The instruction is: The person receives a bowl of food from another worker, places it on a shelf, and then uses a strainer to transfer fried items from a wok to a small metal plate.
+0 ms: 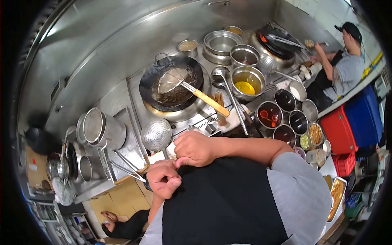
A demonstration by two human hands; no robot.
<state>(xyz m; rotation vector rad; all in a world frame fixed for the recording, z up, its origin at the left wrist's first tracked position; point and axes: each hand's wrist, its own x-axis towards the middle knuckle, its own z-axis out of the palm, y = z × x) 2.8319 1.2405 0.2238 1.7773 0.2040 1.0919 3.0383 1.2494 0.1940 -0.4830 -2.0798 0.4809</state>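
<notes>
My left hand (164, 179) is in front of the black apron (228, 192), its fingers curled in and nothing visible in them. My right hand (195, 149) is closed and crosses in front of my body, its thumb side against my left hand. Its fingertips are turned away, so I cannot see whether they hold anything. Just beyond the hands lies a perforated ladle (157, 134). Metal tongs (130, 165) lie beside my left wrist. Farther off, a wire strainer with a wooden handle (210, 102) rests across a black wok (149, 87) containing dark liquid.
Pots, one with yellow oil (246, 86), and sauce containers (269, 115) crowd the right side. Ladles (228, 92) lean near the wok. Stacked stockpots (108, 130) stand left. A co-worker (345, 69) is at another wok, and another person (126, 224) is at lower left.
</notes>
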